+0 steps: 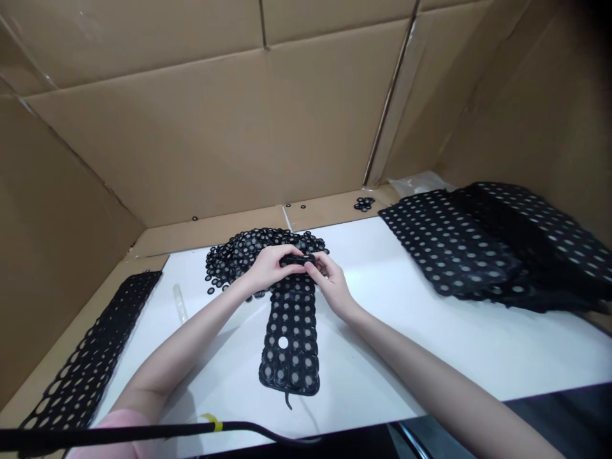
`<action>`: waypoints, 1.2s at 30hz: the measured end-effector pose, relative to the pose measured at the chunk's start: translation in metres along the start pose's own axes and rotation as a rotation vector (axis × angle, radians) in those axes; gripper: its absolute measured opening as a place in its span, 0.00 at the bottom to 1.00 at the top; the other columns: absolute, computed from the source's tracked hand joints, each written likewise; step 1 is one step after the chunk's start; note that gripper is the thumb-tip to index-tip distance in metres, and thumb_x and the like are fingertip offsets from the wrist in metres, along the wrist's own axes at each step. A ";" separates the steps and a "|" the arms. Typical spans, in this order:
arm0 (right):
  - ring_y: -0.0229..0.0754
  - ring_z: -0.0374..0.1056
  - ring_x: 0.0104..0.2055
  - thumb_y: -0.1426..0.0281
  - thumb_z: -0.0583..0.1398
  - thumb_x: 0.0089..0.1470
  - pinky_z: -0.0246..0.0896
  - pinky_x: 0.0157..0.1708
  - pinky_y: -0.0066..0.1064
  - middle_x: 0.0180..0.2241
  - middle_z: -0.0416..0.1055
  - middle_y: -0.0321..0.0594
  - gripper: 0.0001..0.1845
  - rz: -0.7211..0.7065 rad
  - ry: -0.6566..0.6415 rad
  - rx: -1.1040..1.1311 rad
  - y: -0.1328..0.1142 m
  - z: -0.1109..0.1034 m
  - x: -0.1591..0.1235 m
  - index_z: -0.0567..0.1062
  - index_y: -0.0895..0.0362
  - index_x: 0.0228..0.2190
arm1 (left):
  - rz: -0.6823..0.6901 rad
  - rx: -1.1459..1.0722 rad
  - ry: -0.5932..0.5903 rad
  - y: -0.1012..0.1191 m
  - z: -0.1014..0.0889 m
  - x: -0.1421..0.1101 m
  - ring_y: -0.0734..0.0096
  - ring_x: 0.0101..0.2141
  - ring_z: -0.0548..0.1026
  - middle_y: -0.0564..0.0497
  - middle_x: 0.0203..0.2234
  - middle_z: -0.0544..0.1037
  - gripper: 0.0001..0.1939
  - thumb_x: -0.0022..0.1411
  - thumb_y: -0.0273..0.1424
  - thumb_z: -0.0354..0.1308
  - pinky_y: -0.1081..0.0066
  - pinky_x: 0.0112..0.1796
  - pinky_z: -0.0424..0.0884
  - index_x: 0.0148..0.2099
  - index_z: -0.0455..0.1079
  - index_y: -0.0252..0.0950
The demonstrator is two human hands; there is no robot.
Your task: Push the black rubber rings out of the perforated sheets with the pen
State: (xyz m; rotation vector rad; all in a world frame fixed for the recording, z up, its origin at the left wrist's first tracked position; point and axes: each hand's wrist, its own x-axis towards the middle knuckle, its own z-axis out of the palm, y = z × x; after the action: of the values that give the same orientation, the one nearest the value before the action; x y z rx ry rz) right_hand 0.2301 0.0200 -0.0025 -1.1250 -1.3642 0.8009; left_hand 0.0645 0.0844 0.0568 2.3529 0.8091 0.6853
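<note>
A narrow black sheet (295, 319) with rows of round discs lies lengthwise on the white board, a thin tail at its near end. One bright white spot shows among its greyer discs. My left hand (273, 266) is closed on the left part of the sheet's far end, which is lifted and folded up. On the same edge, at its right part, my right hand (329, 280) pinches with thumb and fingers. Just behind my hands is a heap of small black rings (246, 245), partly hidden by my left hand.
Wide black dotted sheets (459, 242) are stacked at the right. An open-holed black sheet (90, 357) lies along the left edge. A clear strip (180, 303) rests near my left forearm. Loose rings (364, 204) sit by the cardboard wall (215, 146). A black cable (143, 433) crosses the front.
</note>
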 end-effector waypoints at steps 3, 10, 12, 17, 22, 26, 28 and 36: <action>0.38 0.60 0.29 0.57 0.59 0.54 0.57 0.30 0.29 0.29 0.66 0.35 0.15 -0.002 0.050 -0.020 0.000 0.001 0.000 0.67 0.53 0.38 | -0.018 0.003 0.011 -0.001 0.004 0.000 0.65 0.39 0.76 0.50 0.37 0.79 0.12 0.56 0.38 0.63 0.73 0.40 0.66 0.40 0.73 0.36; 0.38 0.60 0.28 0.64 0.60 0.52 0.57 0.30 0.30 0.29 0.69 0.36 0.11 0.002 0.059 -0.051 -0.006 -0.002 0.002 0.75 0.55 0.37 | -0.017 -0.005 -0.006 -0.003 0.005 0.000 0.66 0.38 0.76 0.50 0.36 0.79 0.14 0.53 0.38 0.65 0.73 0.40 0.66 0.40 0.74 0.36; 0.38 0.60 0.27 0.65 0.61 0.50 0.58 0.30 0.31 0.28 0.70 0.36 0.09 0.006 0.067 -0.045 -0.006 -0.002 0.003 0.76 0.55 0.34 | -0.024 -0.015 -0.008 -0.004 0.007 -0.001 0.67 0.37 0.76 0.51 0.35 0.79 0.13 0.54 0.38 0.65 0.73 0.40 0.66 0.39 0.74 0.36; 0.38 0.63 0.27 0.68 0.60 0.48 0.58 0.29 0.31 0.26 0.72 0.37 0.04 -0.007 0.078 -0.043 -0.003 -0.001 0.004 0.74 0.56 0.27 | -0.049 -0.031 -0.026 -0.006 0.010 -0.001 0.67 0.36 0.76 0.52 0.34 0.80 0.12 0.54 0.39 0.64 0.74 0.39 0.66 0.37 0.75 0.37; 0.39 0.63 0.27 0.70 0.59 0.48 0.59 0.30 0.31 0.24 0.70 0.36 0.05 -0.023 0.084 -0.068 -0.004 0.000 0.003 0.69 0.55 0.22 | -0.058 -0.077 -0.043 -0.007 0.010 -0.001 0.68 0.35 0.76 0.51 0.33 0.80 0.11 0.54 0.39 0.64 0.74 0.38 0.66 0.35 0.75 0.36; 0.39 0.62 0.27 0.70 0.58 0.48 0.58 0.29 0.31 0.23 0.68 0.35 0.08 -0.028 0.084 -0.080 -0.004 0.000 0.002 0.66 0.55 0.20 | -0.079 -0.108 -0.054 -0.005 0.011 -0.001 0.68 0.35 0.76 0.51 0.32 0.80 0.11 0.53 0.38 0.64 0.75 0.37 0.65 0.34 0.75 0.35; 0.39 0.62 0.27 0.71 0.57 0.48 0.58 0.29 0.31 0.22 0.66 0.35 0.08 -0.027 0.085 -0.087 -0.004 0.000 0.002 0.65 0.55 0.20 | -0.090 -0.117 -0.057 -0.004 0.011 -0.001 0.68 0.34 0.76 0.52 0.32 0.80 0.11 0.53 0.38 0.64 0.75 0.37 0.65 0.33 0.75 0.35; 0.38 0.61 0.26 0.72 0.57 0.47 0.56 0.28 0.31 0.21 0.65 0.34 0.08 -0.026 0.071 -0.104 -0.005 -0.001 0.003 0.64 0.55 0.19 | -0.114 -0.099 -0.080 -0.004 0.013 -0.002 0.71 0.30 0.73 0.53 0.29 0.79 0.13 0.54 0.40 0.63 0.76 0.31 0.61 0.33 0.75 0.34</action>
State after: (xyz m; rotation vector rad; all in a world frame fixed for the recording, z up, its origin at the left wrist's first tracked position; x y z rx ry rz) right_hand 0.2302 0.0212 0.0032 -1.2034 -1.3709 0.6711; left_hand 0.0697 0.0816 0.0446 2.2124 0.8478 0.5671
